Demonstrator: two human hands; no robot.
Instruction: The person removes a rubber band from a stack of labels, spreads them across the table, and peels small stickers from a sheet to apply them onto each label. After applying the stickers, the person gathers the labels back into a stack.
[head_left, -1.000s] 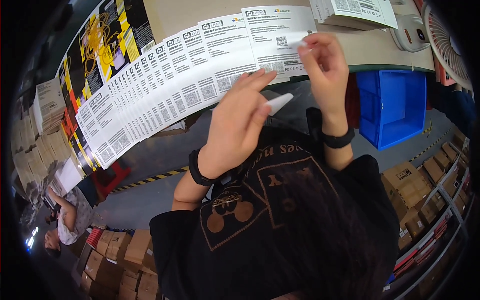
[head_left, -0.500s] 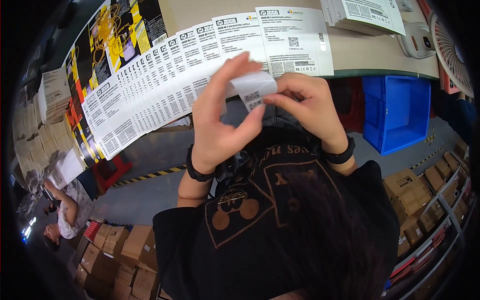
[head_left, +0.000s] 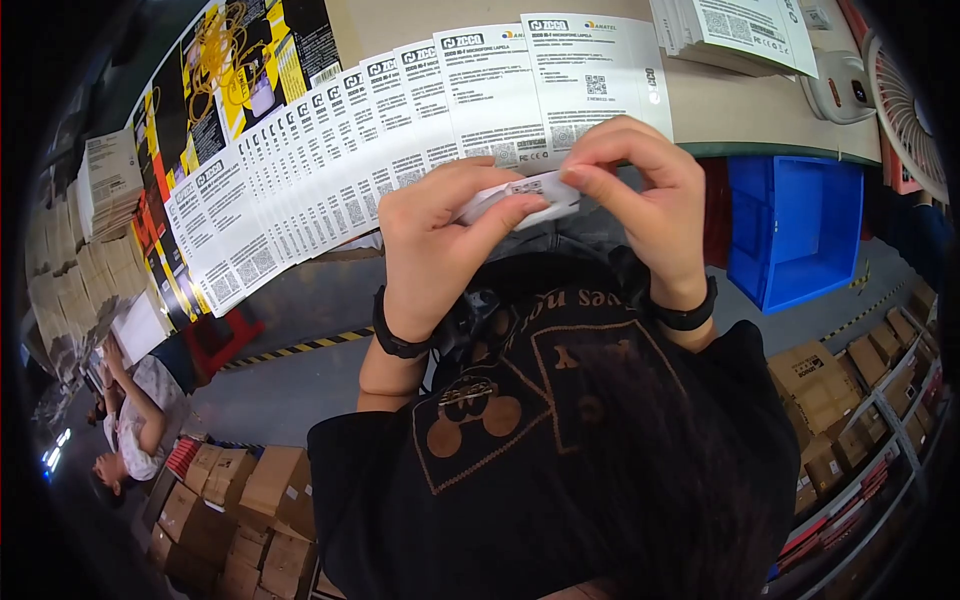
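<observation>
Your left hand (head_left: 435,235) is covering one end of the white label strip (head_left: 558,202) and the fingertips of your right hand (head_left: 655,200) are hiding a corner — its marks are coming out too small to tell. Your printed sheets (head_left: 590,70) are overlapping and hiding much of one another, while your right hand is blocking the lower corner of the rightmost one. The top edge is cutting off the paper stack (head_left: 755,35), the dark rim is clipping the fan (head_left: 905,125), and blur is obscuring whatever the co-worker (head_left: 145,420) is handling.
</observation>
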